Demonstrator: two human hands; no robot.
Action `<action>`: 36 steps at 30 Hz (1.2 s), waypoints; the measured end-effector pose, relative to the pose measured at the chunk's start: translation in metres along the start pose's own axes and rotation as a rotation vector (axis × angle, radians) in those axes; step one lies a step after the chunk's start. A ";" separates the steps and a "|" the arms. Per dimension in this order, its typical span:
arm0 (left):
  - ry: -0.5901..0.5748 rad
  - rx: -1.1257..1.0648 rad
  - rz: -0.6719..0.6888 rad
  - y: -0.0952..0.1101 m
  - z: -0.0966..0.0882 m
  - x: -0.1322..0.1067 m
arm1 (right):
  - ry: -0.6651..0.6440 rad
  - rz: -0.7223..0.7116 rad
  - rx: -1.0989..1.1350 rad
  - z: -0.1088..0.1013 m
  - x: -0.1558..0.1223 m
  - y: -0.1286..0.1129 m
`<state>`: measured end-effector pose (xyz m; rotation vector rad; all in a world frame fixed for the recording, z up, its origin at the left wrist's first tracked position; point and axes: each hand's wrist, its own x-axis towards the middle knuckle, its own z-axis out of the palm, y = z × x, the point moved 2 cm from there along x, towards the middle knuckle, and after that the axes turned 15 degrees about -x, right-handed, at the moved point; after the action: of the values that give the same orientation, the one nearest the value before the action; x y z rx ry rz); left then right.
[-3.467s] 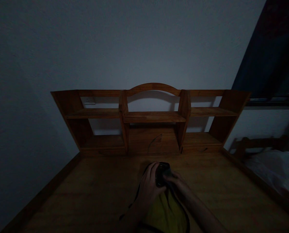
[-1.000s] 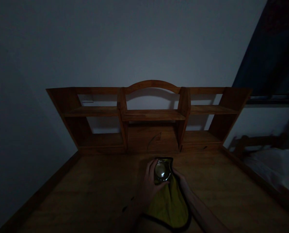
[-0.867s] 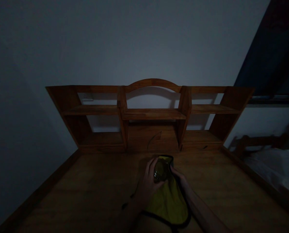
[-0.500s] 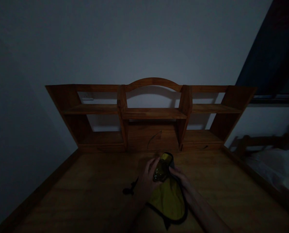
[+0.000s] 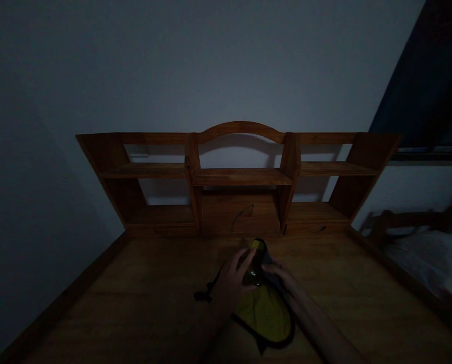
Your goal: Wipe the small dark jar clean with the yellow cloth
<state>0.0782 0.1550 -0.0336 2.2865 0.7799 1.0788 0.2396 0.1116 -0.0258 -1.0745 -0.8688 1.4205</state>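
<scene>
A yellow cloth piece with black edging [image 5: 266,316] lies on the wooden desk, its far end raised and a grey side showing near my right hand. My left hand [image 5: 235,275] curls around a small glossy, see-through object [image 5: 253,275] resting over the cloth; the dim light hides its exact kind. On the other side, my right hand [image 5: 281,277] pinches the cloth's raised edge, thumb towards the glossy object. A black strap end [image 5: 202,297] sticks out to the left of my left wrist.
A wooden shelf unit [image 5: 243,177] stands along the back of the desk [image 5: 153,293] against the wall. Raised wooden rims run along both desk sides. To the right are a dark window [image 5: 423,86] and a pale, crumpled covering [image 5: 431,258].
My left hand has closed in further over the glossy object, covering more of it. My right hand has shifted slightly left with the cloth's edge, and more grey side shows.
</scene>
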 end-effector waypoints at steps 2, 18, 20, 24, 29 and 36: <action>0.007 -0.007 -0.008 0.001 -0.001 0.000 | -0.002 0.000 0.002 -0.002 0.002 0.002; 0.002 -0.052 -0.041 0.005 -0.003 0.001 | -0.040 0.039 0.171 0.011 -0.003 -0.002; -0.010 -0.042 -0.036 0.006 -0.003 0.001 | -0.051 0.031 0.177 0.013 -0.004 -0.004; 0.016 -0.030 -0.024 0.005 -0.003 0.000 | -0.047 0.020 0.141 0.013 -0.006 -0.007; 0.052 -0.018 -0.054 0.004 -0.001 -0.001 | -0.021 -0.007 0.117 0.010 -0.005 -0.006; 0.089 -0.028 -0.064 0.000 0.002 -0.001 | -0.029 0.035 0.136 0.008 0.000 0.001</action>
<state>0.0794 0.1542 -0.0351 2.1879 0.8609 1.1619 0.2316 0.1120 -0.0238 -0.9723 -0.7658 1.5057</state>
